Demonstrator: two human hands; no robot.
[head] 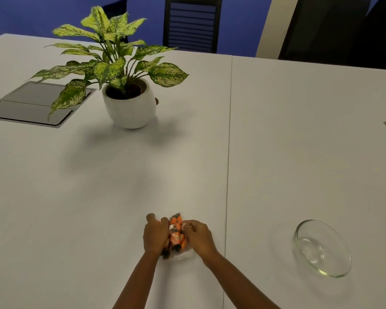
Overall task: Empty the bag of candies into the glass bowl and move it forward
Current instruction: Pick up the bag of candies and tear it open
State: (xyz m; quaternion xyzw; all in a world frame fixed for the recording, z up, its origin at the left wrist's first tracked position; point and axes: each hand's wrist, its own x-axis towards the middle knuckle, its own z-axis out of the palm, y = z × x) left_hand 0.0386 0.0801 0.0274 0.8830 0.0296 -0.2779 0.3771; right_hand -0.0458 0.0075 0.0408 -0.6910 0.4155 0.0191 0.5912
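Candy bag (175, 236) — a clear packet of orange and dark pieces — is lying on the white table (120, 175) near the person, just left of the table seam, and both hands are closing on it from either side. Left hand (155, 236) is gripping the bag's left edge with fingers curled over the top; right hand (197, 237) is pinching the right edge, knuckles raised. Judging by this two-sided hold, the hands are probably working to pull the packet open, the table taking its weight meanwhile. Both forearms are reaching in from the near edge and converging on the bag, wrists roughly straight. Glass bowl (322, 248) is sitting empty well apart to the right, across the seam, so nothing is yet being poured. A potted plant (125, 70) is standing far and to the left — clear of the likely path from bag to bowl.
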